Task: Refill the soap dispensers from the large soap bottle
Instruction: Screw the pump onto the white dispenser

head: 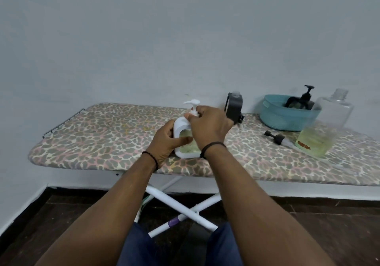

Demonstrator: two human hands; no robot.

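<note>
A white soap dispenser [182, 131] with yellowish soap inside stands on the ironing board [98, 136]. My left hand [166, 140] grips its body from the left. My right hand [207, 126] pinches the collar of its white pump [193, 103] at the neck. The large clear soap bottle [322, 126], uncapped and about a third full of yellow soap, stands at the right. A dark grey dispenser [234, 107] without its pump stands behind my right hand. A loose black pump [275, 137] lies on the board beside the large bottle.
A teal basket [283, 117] at the back right holds another dispenser with a black pump [306, 96]. The board stands against a pale wall. Its white crossed legs [178, 208] and dark floor lie below.
</note>
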